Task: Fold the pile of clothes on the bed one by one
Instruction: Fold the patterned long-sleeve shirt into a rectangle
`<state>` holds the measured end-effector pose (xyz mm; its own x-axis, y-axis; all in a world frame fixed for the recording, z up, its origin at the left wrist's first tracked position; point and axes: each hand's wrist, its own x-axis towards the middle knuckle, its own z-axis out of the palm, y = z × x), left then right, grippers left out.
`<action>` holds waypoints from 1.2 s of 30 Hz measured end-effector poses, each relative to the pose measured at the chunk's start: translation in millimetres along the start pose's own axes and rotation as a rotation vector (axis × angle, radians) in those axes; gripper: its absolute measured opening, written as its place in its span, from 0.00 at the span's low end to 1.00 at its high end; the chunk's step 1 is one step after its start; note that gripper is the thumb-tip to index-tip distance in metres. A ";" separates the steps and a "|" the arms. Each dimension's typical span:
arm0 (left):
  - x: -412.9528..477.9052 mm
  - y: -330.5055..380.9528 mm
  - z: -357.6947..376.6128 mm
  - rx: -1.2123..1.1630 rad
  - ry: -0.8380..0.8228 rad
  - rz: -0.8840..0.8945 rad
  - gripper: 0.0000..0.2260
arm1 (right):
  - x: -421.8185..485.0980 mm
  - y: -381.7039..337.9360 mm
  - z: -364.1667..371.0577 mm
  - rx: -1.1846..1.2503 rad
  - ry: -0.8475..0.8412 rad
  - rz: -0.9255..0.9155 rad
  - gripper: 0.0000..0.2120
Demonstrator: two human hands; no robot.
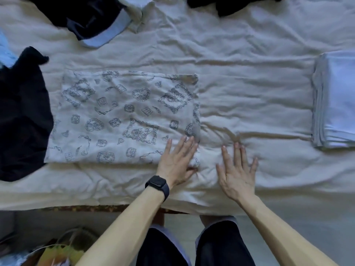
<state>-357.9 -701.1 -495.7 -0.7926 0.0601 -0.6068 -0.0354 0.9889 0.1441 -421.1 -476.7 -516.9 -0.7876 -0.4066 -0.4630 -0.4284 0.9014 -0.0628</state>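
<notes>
On the bed [249,83], my left hand [176,160] lies flat, fingers spread, on the near right corner of the printed garment [119,116], apparently half-folded. My right hand [238,169], also open, presses the bedding just beside it. Best to smooth creases outward, then fold the edges square.

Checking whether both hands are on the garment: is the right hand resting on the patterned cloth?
No, the right hand lies flat on the bedsheet beside the patterned cloth; only the left hand touches it.

Dim, cool, even light — soft shadows in sheet creases, mild blur, wide-angle bowing at edges.
</notes>
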 end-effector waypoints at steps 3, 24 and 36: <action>0.6 5.1 -12.9 0.049 -0.010 -0.062 0.33 | 1.5 4.3 -2.9 0.013 -0.041 -0.013 0.32; -57.1 -5.8 -92.4 -0.829 0.643 -0.630 0.10 | 131.2 -92.2 -117.3 1.473 -0.544 0.290 0.15; -87.6 -58.8 -84.4 -1.077 0.728 -0.683 0.12 | 163.4 -171.6 -120.6 1.425 -0.380 0.360 0.07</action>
<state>-337.8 -776.0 -385.0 -0.5493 -0.7709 -0.3225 -0.6896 0.2003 0.6959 -529.7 -715.7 -475.1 -0.5006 -0.2798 -0.8192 0.7040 0.4191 -0.5733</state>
